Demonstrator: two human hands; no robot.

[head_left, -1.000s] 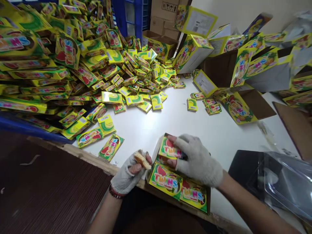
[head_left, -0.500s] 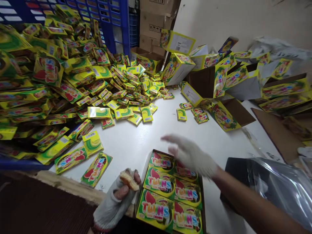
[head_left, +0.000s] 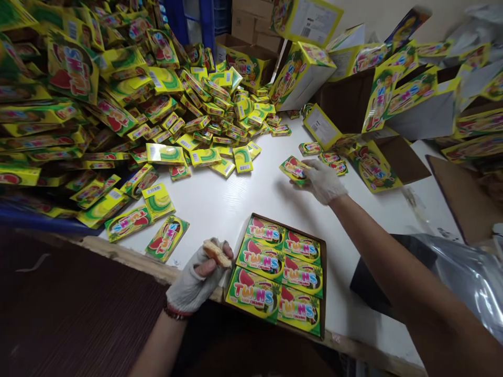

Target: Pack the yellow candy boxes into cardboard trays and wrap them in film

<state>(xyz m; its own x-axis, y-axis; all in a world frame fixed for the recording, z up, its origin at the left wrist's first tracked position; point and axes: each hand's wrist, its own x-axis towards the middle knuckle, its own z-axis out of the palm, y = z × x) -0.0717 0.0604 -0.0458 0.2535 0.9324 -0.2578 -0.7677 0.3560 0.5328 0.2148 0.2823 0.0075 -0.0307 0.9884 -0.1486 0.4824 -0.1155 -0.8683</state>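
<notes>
The right hand [head_left: 320, 182], in a white knit glove, reaches out over the table and grips a small yellow-and-green candy packet [head_left: 294, 170] between its fingers and thumb, well apart from the other things it is nearest to: a few loose packets of the same kind [head_left: 330, 162] lie just beyond it. The left hand [head_left: 194, 277], in a matching glove with bare fingertips, is curled closed around a pale golden piece of wafer biscuit [head_left: 217, 254], resting close to the table's near edge. Just beside that hand sits an open, brown-rimmed cardboard display tray [head_left: 325, 272], filled with six yellow-and-green "TWINS" packets [head_left: 261, 255] lying flat in three rows of two. Both hands are clear of the tray. The tray stands on a white table [head_left: 220, 209] with a worn wooden edge [head_left: 129, 256]. Two loose packets [head_left: 167, 238] lie on the table to the left of the left hand, and beyond them rises a large, sliding heap of yellow packets [head_left: 98, 104] backed by a blue plastic crate [head_left: 184, 21]. To the far side, open yellow printed cartons [head_left: 301, 76] lie tilted at all angles, with plain brown cardboard boxes [head_left: 251, 21] behind them, while a crumpled clear plastic bag [head_left: 467, 272] lies at the right.
</notes>
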